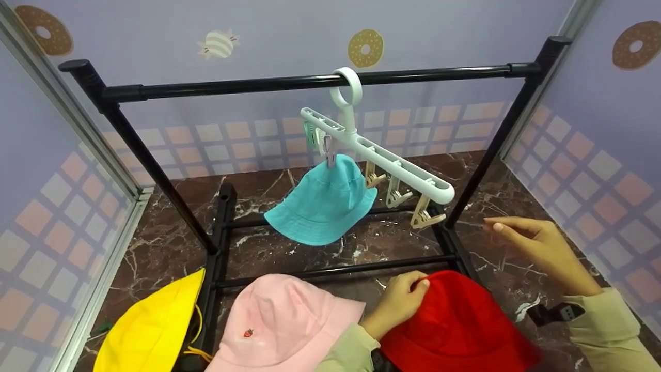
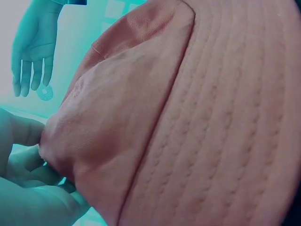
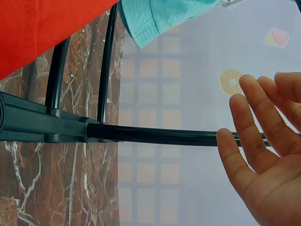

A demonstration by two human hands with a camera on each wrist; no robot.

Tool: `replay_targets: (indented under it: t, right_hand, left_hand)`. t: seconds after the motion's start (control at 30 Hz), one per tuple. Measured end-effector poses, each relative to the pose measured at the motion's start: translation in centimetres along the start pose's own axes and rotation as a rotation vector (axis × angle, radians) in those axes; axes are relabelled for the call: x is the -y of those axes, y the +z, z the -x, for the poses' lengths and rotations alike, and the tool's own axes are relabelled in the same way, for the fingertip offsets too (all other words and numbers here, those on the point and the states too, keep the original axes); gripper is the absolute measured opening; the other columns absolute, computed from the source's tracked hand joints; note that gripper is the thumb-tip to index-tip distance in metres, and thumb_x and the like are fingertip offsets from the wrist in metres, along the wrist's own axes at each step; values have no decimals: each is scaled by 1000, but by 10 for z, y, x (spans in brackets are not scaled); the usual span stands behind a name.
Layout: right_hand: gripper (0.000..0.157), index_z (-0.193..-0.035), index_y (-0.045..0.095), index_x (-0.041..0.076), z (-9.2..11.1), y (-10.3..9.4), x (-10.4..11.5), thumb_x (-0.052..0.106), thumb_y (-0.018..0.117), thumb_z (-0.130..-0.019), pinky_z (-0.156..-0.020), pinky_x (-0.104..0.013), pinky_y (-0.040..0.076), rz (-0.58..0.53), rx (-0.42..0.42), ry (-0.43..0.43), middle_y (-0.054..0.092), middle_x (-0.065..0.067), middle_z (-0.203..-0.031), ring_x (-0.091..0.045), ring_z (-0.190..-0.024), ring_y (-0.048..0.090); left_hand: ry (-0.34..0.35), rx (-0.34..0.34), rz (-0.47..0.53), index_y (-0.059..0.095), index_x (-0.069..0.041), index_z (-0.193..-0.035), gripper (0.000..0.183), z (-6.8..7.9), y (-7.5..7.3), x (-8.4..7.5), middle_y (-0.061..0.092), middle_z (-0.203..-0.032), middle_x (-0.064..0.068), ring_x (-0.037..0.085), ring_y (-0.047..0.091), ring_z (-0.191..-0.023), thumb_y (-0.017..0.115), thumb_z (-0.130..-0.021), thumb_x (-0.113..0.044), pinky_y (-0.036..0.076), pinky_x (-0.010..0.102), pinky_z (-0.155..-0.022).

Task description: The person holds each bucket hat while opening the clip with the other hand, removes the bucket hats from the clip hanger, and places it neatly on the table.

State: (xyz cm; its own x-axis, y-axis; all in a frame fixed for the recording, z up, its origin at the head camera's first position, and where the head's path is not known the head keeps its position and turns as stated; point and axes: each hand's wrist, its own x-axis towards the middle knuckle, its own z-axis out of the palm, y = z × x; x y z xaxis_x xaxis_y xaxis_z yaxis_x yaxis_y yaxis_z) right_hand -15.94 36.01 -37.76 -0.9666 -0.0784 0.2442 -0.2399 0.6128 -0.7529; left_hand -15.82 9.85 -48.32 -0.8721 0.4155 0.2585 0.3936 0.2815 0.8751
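Observation:
My left hand point(image 1: 400, 302) pinches the crown of a red bucket hat point(image 1: 454, 320) at the front right; its stitched brim fills much of the left wrist view, tinted by the odd colours there. To the right of the hat, my right hand point(image 1: 542, 250) is raised, holding nothing, its fingers loosely extended in the right wrist view. A turquoise bucket hat point(image 1: 325, 206) hangs by a lilac clothespin point(image 1: 329, 150) from a white clip hanger point(image 1: 403, 173). Beige clips point(image 1: 426, 214) dangle from the hanger's near right half, with no hat in them.
The hanger's ring hooks over the black rail point(image 1: 232, 85) of a standing rack. A pink bucket hat point(image 1: 284, 320) with a strawberry mark lies left of the red one. A yellow hat point(image 1: 155, 325) with cord sits at far left. Patterned walls enclose the brown marbled surface point(image 1: 263, 191).

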Motion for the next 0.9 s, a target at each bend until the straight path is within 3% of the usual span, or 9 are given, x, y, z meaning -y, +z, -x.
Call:
replay_targets:
  t: [0.17,0.4,0.73,0.9]
  right_hand:
    - [29,-119,67,5,-1,1,0,22,56,-98,-65,-25,58,-3,12,6,71,19,-98,-3,-82,69]
    - [28,-118,68,7,-1,2,-2,22,56,-98,-65,-23,57,15,14,1,72,15,-95,-3,-80,69]
    - [31,-120,67,5,-2,5,-3,23,56,-98,-67,-24,57,-15,30,19,72,15,-96,-2,-83,68]
    - [30,-120,67,4,-4,6,-4,23,56,-98,-70,-22,57,-15,29,12,73,9,-105,0,-87,68]
  left_hand:
    - [4,1,-30,70,-5,-107,24,0,1,2,70,-108,8,18,65,-106,50,-97,-13,50,26,-92]
    - [-20,24,15,68,-8,-116,27,-2,1,5,69,-116,5,15,63,-112,49,-98,-11,49,26,-95]
    - [-8,45,-33,61,-7,-127,37,0,2,7,64,-127,8,19,57,-122,52,-91,-2,45,29,-102]
    - [6,46,-77,63,-8,-126,39,0,3,9,64,-125,8,18,57,-121,53,-89,-2,45,28,-102]
